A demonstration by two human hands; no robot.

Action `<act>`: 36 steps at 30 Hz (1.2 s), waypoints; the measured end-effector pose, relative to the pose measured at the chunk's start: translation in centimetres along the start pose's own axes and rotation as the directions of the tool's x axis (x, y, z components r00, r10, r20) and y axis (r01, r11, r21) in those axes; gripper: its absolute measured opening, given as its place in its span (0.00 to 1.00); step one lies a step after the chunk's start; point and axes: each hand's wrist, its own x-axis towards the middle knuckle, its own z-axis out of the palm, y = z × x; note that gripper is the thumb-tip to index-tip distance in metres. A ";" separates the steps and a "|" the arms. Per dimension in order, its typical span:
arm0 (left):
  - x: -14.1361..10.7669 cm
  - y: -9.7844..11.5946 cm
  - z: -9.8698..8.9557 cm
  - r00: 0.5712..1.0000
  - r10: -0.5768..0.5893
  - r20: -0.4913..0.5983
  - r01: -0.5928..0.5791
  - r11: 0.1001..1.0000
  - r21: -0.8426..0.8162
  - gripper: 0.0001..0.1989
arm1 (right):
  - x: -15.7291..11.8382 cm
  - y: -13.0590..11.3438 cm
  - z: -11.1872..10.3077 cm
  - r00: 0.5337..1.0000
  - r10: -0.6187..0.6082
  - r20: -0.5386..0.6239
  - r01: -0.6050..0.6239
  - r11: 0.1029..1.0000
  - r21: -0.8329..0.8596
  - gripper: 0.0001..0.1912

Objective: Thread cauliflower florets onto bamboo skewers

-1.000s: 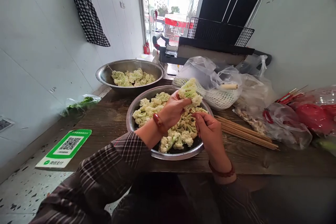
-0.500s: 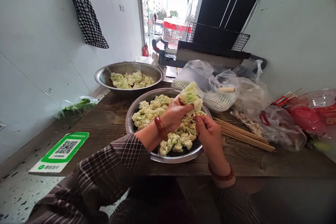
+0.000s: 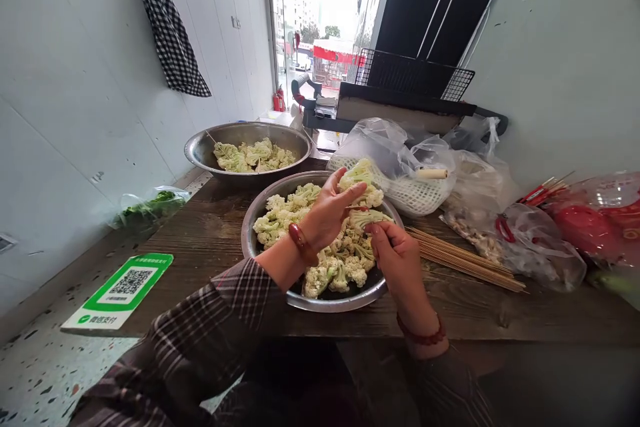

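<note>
My left hand (image 3: 326, 215) is closed around pale green-white cauliflower florets (image 3: 361, 180), held up over the far right side of a steel basin; its thumb lies across the near side of the stems. Close by, my right hand (image 3: 400, 250) pinches thumb and forefinger together at the lower end of another cauliflower piece (image 3: 369, 217). What sits between those fingertips is too small to make out. Below both hands the steel basin (image 3: 249, 240) holds many loose florets (image 3: 285, 217). Thin wooden skewers (image 3: 465, 259) lie in a bundle right of the basin.
A second steel basin (image 3: 193, 147) with cauliflower stands behind on the left. Plastic bags (image 3: 380, 137) and a white mesh basket (image 3: 417, 200) crowd the back right. A green QR-code card (image 3: 120, 290) lies at the wooden table's left edge. Bagged greens (image 3: 150, 205) are beyond it.
My left hand has loosened and its thumb has lifted a little. A cauliflower piece now shows between the two hands, at my right fingertips. The view has shifted slightly.
</note>
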 end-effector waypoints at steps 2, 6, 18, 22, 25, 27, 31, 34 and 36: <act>0.3 0.1 -0.3 0.997 0.028 -0.075 -0.026 0.999 0.030 0.31 | 0.0 0.0 0.0 0.999 -0.030 0.016 0.031 0.999 -0.037 0.20; 0.6 -0.1 -0.7 0.993 0.047 -0.104 -0.040 0.997 0.072 0.24 | -0.1 -0.3 0.0 0.997 -0.059 0.043 0.062 0.995 -0.082 0.18; 0.4 0.1 -0.5 0.996 0.072 -0.057 -0.069 0.996 0.057 0.21 | -0.1 -0.1 -0.1 0.997 -0.061 0.055 0.066 0.993 -0.093 0.17; 0.5 -0.1 -0.6 0.995 0.100 0.021 -0.101 0.993 0.055 0.25 | -0.3 -0.1 -0.2 0.997 -0.076 0.030 0.079 0.990 -0.117 0.18; 0.6 -0.2 -0.8 0.992 0.108 0.057 -0.112 0.992 0.063 0.31 | -0.3 -0.1 -0.2 0.997 -0.078 0.018 0.080 0.988 -0.128 0.18; 0.7 -0.3 -0.8 0.991 0.110 0.070 -0.115 0.991 0.066 0.35 | -0.3 -0.1 -0.2 0.997 -0.082 0.008 0.082 0.988 -0.130 0.18; 0.8 -0.6 -0.9 0.993 0.101 0.064 -0.105 0.992 0.076 0.36 | -0.3 0.1 -0.2 0.996 -0.089 -0.002 0.088 0.989 -0.121 0.19; 0.5 -0.9 -0.8 0.992 0.098 0.082 -0.107 0.988 0.108 0.30 | -0.3 0.2 -0.1 0.998 -0.063 -0.004 0.062 0.995 -0.081 0.20; 0.3 -1.1 -0.7 0.989 0.104 0.109 -0.119 0.983 0.142 0.26 | -0.4 0.1 -0.2 1.000 -0.030 -0.008 0.030 0.998 -0.050 0.20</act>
